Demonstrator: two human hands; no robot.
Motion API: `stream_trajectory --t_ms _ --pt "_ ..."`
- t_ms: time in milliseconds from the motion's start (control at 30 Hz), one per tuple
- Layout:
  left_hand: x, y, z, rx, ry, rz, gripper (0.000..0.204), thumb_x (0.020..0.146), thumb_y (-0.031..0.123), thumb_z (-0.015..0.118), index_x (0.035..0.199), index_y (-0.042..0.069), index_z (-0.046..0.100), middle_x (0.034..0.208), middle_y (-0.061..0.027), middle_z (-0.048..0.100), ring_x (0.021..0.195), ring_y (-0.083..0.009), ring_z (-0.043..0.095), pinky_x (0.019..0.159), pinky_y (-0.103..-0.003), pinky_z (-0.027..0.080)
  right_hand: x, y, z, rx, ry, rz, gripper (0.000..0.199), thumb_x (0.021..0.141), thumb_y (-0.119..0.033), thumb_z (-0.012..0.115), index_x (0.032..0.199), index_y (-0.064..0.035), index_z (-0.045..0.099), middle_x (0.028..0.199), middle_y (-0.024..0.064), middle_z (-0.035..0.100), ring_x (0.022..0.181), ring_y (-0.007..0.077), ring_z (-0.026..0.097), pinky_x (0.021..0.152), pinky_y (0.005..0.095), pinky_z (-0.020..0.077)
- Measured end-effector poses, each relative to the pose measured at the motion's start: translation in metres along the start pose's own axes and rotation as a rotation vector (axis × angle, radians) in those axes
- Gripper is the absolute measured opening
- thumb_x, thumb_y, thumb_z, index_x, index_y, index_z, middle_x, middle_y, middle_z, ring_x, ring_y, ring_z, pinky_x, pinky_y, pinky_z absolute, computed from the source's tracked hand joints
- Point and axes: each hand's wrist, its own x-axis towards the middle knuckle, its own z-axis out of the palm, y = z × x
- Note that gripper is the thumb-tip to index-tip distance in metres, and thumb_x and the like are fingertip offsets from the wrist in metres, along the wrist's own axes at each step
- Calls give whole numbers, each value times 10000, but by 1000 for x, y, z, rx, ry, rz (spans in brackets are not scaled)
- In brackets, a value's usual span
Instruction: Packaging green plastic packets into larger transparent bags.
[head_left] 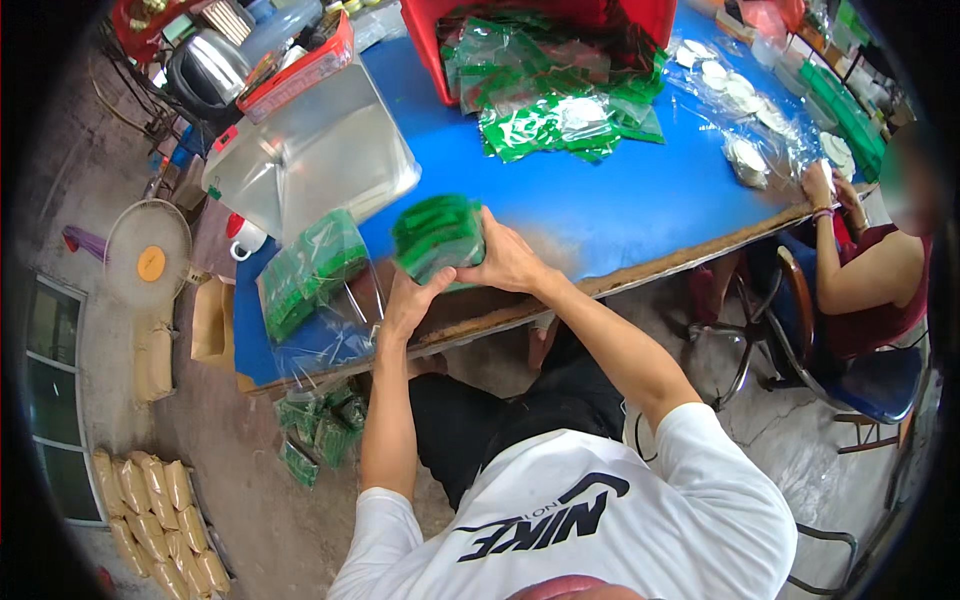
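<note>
Between my two hands is a stack of green packets [437, 232], its top edge smeared by motion, held just above the near edge of the blue table [560, 205]. My left hand [408, 300] grips the stack from its lower left side. On its right side, my right hand [503, 255] is closed round it, thumb toward me. Left of my hands a clear plastic bag [318, 275] lies on the table with rows of similar green packets in it. Its open, loose end reaches toward my left wrist.
A red bin [425, 45] spills green packets [560, 100] at the back. A translucent tub [330, 150], a kettle [208, 70] and a mug [243, 236] stand left. More packets [322, 425] lie on the floor. At right, a seated person [870, 270] handles white discs [740, 95].
</note>
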Motion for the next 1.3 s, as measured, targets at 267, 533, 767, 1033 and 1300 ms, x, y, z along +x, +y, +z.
stream_trajectory --t_ms 267,533,767,1033,1300 --pt "-6 -6 -4 -137 -2 186 867 778 116 843 1483 44 343 1358 -102 521 1240 -215 516 1077 -360 400 -11 3 -1 -41 -91 -25 960 684 -306 881 1413 -42 314 1207 278 593 1165 455 567 984 472 459" --pt "6 -10 26 -262 190 367 914 732 65 789 1524 33 333 1398 -98 522 1268 -234 514 1092 -384 400 -19 10 -7 -137 40 -167 870 633 -331 910 1296 -23 436 1180 252 596 1089 452 600 913 486 499" --pt "-10 -49 10 -262 89 75 689 771 -13 772 1383 3 454 1316 -117 532 1230 -253 502 1066 -419 406 -26 16 8 -150 78 -310 1025 533 -278 945 1353 -22 386 1137 238 612 1115 425 586 939 464 461" --pt "-2 -42 21 -288 37 57 610 827 -8 751 1359 -43 455 1311 -144 530 1215 -242 531 1018 -397 459 -25 24 -8 -220 36 -218 980 582 -273 928 1361 -47 378 1121 189 591 1095 386 561 965 464 394" --pt "5 -55 17 -87 128 121 586 851 61 770 1349 -45 480 1320 -155 546 1209 -267 525 1055 -424 418 -25 26 8 -177 64 -240 985 583 -245 913 1385 -55 374 1107 183 591 1101 380 548 962 454 393"
